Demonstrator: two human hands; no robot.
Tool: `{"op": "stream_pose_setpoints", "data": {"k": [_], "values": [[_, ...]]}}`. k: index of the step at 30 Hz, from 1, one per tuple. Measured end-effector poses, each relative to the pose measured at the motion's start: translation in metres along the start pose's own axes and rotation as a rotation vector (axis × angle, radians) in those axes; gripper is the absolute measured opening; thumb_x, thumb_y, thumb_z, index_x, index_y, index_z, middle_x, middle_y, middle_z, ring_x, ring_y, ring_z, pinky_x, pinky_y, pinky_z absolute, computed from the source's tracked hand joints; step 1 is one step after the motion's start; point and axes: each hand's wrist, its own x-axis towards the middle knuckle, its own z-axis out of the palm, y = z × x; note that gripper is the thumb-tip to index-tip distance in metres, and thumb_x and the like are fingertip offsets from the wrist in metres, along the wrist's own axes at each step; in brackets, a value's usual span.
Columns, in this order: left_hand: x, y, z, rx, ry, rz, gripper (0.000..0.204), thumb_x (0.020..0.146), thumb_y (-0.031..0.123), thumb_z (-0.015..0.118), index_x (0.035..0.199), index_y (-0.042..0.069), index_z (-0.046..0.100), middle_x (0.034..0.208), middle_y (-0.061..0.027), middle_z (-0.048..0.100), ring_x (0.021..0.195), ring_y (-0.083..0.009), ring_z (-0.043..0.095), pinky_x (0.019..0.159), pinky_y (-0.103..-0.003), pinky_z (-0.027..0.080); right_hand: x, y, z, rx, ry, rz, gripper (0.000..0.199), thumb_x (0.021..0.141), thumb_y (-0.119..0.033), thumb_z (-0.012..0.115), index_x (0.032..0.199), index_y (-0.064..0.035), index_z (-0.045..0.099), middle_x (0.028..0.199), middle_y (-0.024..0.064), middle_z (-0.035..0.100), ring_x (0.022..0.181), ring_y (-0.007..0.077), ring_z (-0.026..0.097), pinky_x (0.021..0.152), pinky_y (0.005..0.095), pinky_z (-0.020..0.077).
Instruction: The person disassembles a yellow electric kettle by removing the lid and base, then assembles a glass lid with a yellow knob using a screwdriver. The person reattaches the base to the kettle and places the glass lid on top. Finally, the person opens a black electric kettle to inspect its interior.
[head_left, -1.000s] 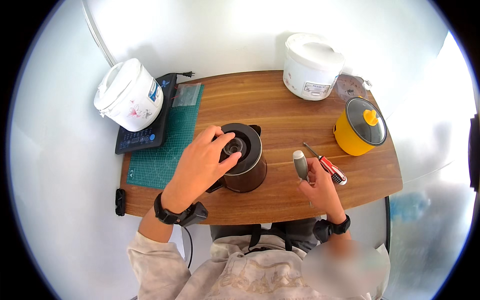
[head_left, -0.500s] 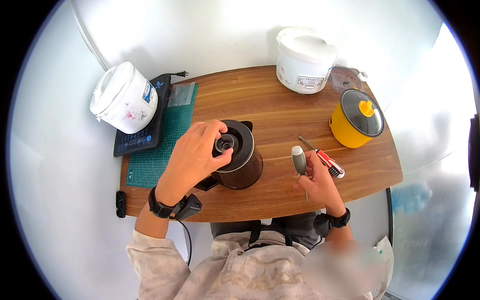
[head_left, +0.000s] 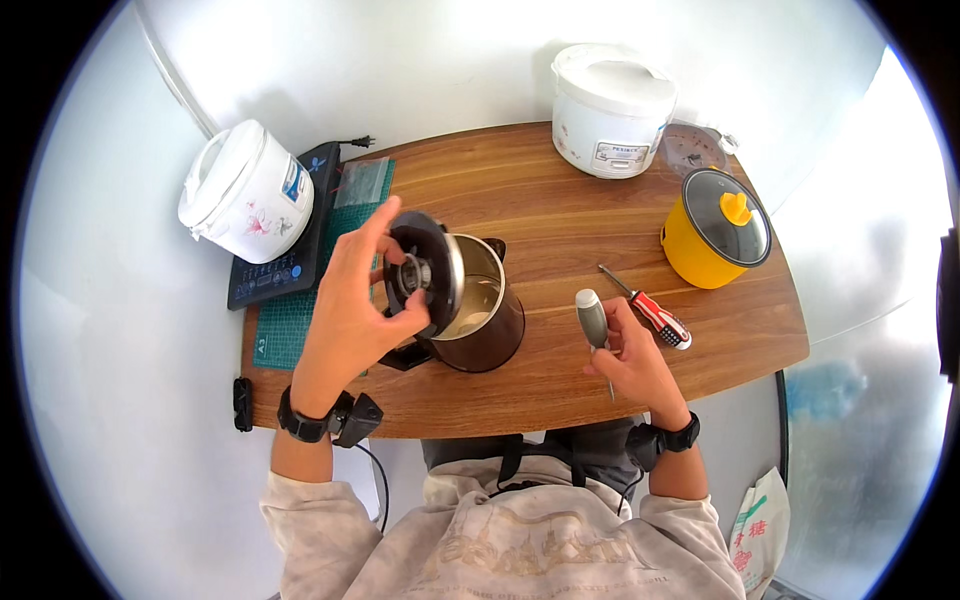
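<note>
A dark brown electric kettle (head_left: 490, 335) stands on the wooden table in front of me, its metal inside showing. My left hand (head_left: 355, 295) pinches the round knob of the black kettle lid (head_left: 428, 255), which is tilted up on edge at the kettle's left rim. Whether the lid is hinged there or loose I cannot tell. My right hand (head_left: 637, 360) grips a grey-handled screwdriver (head_left: 592, 318), handle end up and shaft pointing down toward me. Just beyond that hand lies a red, white and black screwdriver (head_left: 660, 318) on the table.
A white rice cooker (head_left: 250, 195) sits on a black induction cooker (head_left: 285, 270) at left, partly over a green cutting mat (head_left: 280, 340). Another white rice cooker (head_left: 612, 115) stands at the back. A yellow pot (head_left: 700, 245) with a glass lid is at right. The table's front edge (head_left: 560, 425) runs close to me.
My left hand has lifted the kettle lid from lying flat on the kettle to an upright tilt, moving slightly left and uncovering the inside. My right hand has stayed almost still with the screwdriver.
</note>
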Motion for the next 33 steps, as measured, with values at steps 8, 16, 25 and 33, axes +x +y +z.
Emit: {"op": "stream_pose_setpoints", "data": {"k": [8, 16, 25, 33], "values": [[-0.016, -0.040, -0.008, -0.365, 0.123, 0.048, 0.088, 0.070, -0.005, 0.074, 0.151, 0.007, 0.043, 0.116, -0.0046, 0.056, 0.118, -0.0170, 0.055, 0.102, -0.035, 0.049, 0.000, -0.002, 0.000, -0.030, 0.011, 0.006, 0.039, 0.080, -0.002, 0.063, 0.116, -0.0019, 0.046, 0.093, 0.0118, 0.062, 0.079, 0.0174, 0.058, 0.070, 0.0308, 0.0484], [-0.033, -0.070, -0.021, -0.530, 0.231, 0.000, 0.101, 0.072, 0.014, 0.091, 0.154, 0.005, 0.032, 0.137, -0.0101, 0.058, 0.126, -0.0205, 0.057, 0.107, -0.036, 0.047, 0.004, -0.003, -0.001, -0.033, -0.088, 0.042, 0.047, 0.081, 0.008, 0.053, 0.126, -0.0007, 0.045, 0.103, 0.0063, 0.054, 0.091, 0.0125, 0.058, 0.081, 0.0319, 0.0590], [-0.034, -0.083, -0.022, -0.696, 0.142, 0.066, 0.112, 0.069, 0.007, 0.093, 0.158, 0.004, 0.025, 0.147, -0.0136, 0.052, 0.131, -0.0230, 0.056, 0.110, -0.038, 0.047, 0.002, -0.013, 0.006, 0.084, -0.089, 0.069, 0.043, 0.080, 0.002, 0.065, 0.118, -0.0013, 0.046, 0.099, 0.0082, 0.062, 0.085, 0.0126, 0.059, 0.075, 0.0279, 0.0513], [-0.034, -0.083, -0.020, -0.818, 0.147, 0.009, 0.109, 0.070, 0.005, 0.092, 0.158, 0.004, 0.027, 0.147, -0.0136, 0.053, 0.131, -0.0229, 0.056, 0.111, -0.037, 0.047, 0.002, -0.010, 0.006, 0.091, -0.138, 0.050, 0.043, 0.080, 0.003, 0.065, 0.118, -0.0013, 0.046, 0.101, 0.0088, 0.063, 0.090, 0.0125, 0.063, 0.078, 0.0286, 0.0534]]}}
